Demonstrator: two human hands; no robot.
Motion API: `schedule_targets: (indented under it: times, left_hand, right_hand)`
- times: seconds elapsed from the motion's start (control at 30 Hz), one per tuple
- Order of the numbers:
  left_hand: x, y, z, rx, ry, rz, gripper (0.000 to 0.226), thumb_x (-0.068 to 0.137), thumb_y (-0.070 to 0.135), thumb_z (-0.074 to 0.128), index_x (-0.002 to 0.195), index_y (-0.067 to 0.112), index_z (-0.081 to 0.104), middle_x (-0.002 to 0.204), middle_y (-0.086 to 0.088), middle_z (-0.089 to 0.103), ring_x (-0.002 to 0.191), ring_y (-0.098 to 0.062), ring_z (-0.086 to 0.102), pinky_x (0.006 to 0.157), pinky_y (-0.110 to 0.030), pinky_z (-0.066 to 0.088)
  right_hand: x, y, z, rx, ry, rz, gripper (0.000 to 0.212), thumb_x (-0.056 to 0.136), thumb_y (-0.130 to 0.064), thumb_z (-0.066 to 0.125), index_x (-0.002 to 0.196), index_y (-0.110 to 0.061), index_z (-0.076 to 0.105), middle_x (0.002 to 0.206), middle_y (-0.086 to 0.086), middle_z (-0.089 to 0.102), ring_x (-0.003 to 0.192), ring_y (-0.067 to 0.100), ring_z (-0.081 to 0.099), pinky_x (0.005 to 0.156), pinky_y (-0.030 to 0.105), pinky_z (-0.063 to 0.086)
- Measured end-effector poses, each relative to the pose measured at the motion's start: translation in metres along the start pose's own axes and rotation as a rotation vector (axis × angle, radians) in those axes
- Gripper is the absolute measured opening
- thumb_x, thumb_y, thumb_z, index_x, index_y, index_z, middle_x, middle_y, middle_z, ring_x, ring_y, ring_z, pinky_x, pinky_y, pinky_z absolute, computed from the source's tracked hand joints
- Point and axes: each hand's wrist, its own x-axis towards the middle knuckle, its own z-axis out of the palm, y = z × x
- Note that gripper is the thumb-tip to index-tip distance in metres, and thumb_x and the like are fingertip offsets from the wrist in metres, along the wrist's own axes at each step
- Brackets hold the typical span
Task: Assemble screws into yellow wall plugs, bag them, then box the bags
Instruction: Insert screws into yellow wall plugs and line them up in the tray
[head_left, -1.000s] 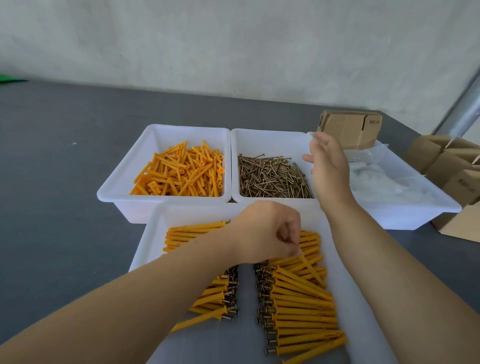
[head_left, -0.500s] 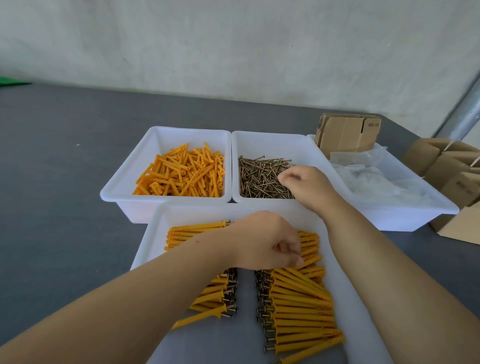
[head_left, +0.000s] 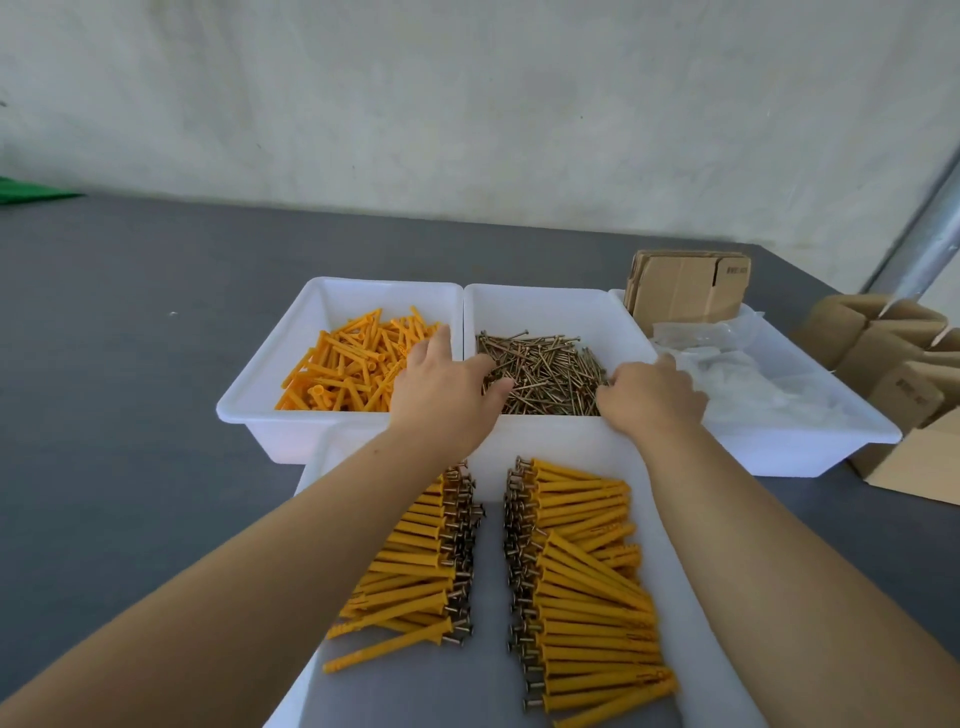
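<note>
Left hand (head_left: 441, 395) spread flat over plugs (head_left: 353, 364) at 11 o'clock, holding nothing. Right hand (head_left: 652, 397) curled into screws (head_left: 540, 374) at 12 o'clock; grip hidden, cannot tell.

Four white tubs show: one of loose plugs (head_left: 358, 364) at center left, one of screws (head_left: 545, 376) in the middle, one of clear bags (head_left: 753, 379) at right, and a near tub (head_left: 691, 597) at bottom center holding two rows of assembled plugs, left (head_left: 415, 577) and right (head_left: 587, 587), too many to count. One flat carton stack (head_left: 685, 286) stands upper right; several cardboard boxes (head_left: 893, 358) sit at the right edge. Two hands, left (head_left: 441, 389) and right (head_left: 649, 400).
</note>
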Motion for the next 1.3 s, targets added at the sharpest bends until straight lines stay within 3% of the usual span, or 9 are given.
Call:
schedule_targets:
  times: [0.1, 0.27, 0.47, 0.63, 0.83, 0.97, 1.07, 1.13, 1.3]
  left_hand:
    - [0.012, -0.004, 0.003, -0.062, -0.224, -0.060, 0.055, 0.102, 0.057, 0.028, 0.129, 0.023, 0.061, 0.152, -0.021, 0.032, 0.141, -0.038, 0.030, 0.110, -0.051, 0.034]
    - [0.034, -0.001, 0.006, -0.040, -0.305, -0.034, 0.053, 0.104, 0.049, 0.032, 0.099, 0.012, 0.069, 0.095, -0.008, 0.066, 0.096, -0.026, 0.061, 0.078, -0.037, 0.051]
    - [0.059, -0.003, -0.001, -0.009, -0.274, -0.063, 0.024, 0.091, 0.013, 0.056, 0.103, 0.016, 0.077, 0.104, -0.003, 0.072, 0.098, -0.021, 0.065, 0.078, -0.029, 0.054]
    - [0.067, -0.020, -0.008, 0.007, -0.268, -0.129, 0.025, 0.089, 0.007, 0.057, 0.105, 0.012, 0.076, 0.106, -0.006, 0.072, 0.100, -0.024, 0.066, 0.087, -0.034, 0.057]
    - [0.076, -0.061, -0.022, 0.140, -0.286, -0.207, 0.028, 0.095, 0.011, 0.050, 0.112, 0.011, 0.072, 0.115, -0.007, 0.069, 0.107, -0.027, 0.063, 0.093, -0.039, 0.054]
    - [0.083, -0.089, -0.031, 0.369, -0.340, -0.233, 0.015, 0.094, 0.014, 0.053, 0.097, 0.008, 0.068, 0.111, -0.009, 0.067, 0.100, -0.026, 0.062, 0.084, -0.035, 0.054]
    - [0.084, -0.102, -0.036, 0.540, -0.399, -0.284, 0.019, 0.090, 0.013, 0.058, 0.073, 0.011, 0.049, 0.087, -0.005, 0.058, 0.089, -0.025, 0.060, 0.083, -0.034, 0.055]
    - [0.081, -0.108, -0.040, 0.587, -0.427, -0.332, 0.021, 0.088, 0.013, 0.063, 0.075, 0.012, 0.047, 0.080, -0.003, 0.053, 0.086, -0.025, 0.059, 0.082, -0.034, 0.054]
    - [0.070, -0.109, -0.048, 0.635, -0.460, -0.372, 0.026, 0.090, 0.013, 0.064, 0.075, 0.015, 0.042, 0.080, -0.002, 0.049, 0.089, -0.024, 0.055, 0.084, -0.033, 0.052]
  right_hand:
    - [0.007, -0.009, 0.001, -0.032, 0.021, 0.010, 0.046, 0.098, -0.036, 0.047, 0.138, -0.012, 0.054, 0.151, 0.015, 0.031, 0.131, 0.035, 0.038, 0.107, 0.045, 0.036]
    - [0.022, 0.002, 0.005, 0.008, -0.003, 0.047, 0.041, 0.090, -0.031, 0.059, 0.126, -0.011, 0.057, 0.137, 0.013, 0.039, 0.122, 0.033, 0.042, 0.094, 0.040, 0.041]
    - [0.044, -0.002, -0.009, 0.092, -0.040, -0.043, 0.016, 0.090, -0.022, 0.058, 0.098, -0.008, 0.055, 0.115, 0.017, 0.060, 0.093, 0.030, 0.056, 0.070, 0.034, 0.043]
    - [0.051, -0.013, -0.004, 0.150, -0.065, -0.112, 0.029, 0.091, -0.021, 0.058, 0.113, -0.002, 0.061, 0.118, 0.018, 0.058, 0.089, 0.029, 0.054, 0.070, 0.031, 0.040]
    - [0.041, -0.052, 0.003, 0.168, -0.087, -0.217, 0.010, 0.092, -0.018, 0.054, 0.097, -0.010, 0.056, 0.120, 0.018, 0.057, 0.085, 0.029, 0.052, 0.061, 0.029, 0.038]
    - [0.030, -0.082, 0.009, 0.164, -0.112, -0.287, 0.032, 0.092, -0.019, 0.054, 0.120, -0.005, 0.061, 0.129, 0.017, 0.050, 0.086, 0.028, 0.050, 0.067, 0.031, 0.040]
    - [0.018, -0.100, 0.011, 0.135, -0.121, -0.367, 0.011, 0.091, -0.016, 0.052, 0.089, -0.006, 0.057, 0.107, 0.014, 0.054, 0.080, 0.024, 0.049, 0.061, 0.031, 0.040]
    - [0.012, -0.109, 0.012, 0.119, -0.125, -0.393, 0.020, 0.089, -0.013, 0.051, 0.069, -0.010, 0.046, 0.084, 0.008, 0.050, 0.068, 0.020, 0.046, 0.051, 0.029, 0.034]
    - [0.000, -0.119, 0.012, 0.032, -0.178, -0.465, 0.020, 0.087, -0.004, 0.047, 0.068, -0.010, 0.047, 0.083, 0.009, 0.049, 0.065, 0.018, 0.046, 0.049, 0.027, 0.033]
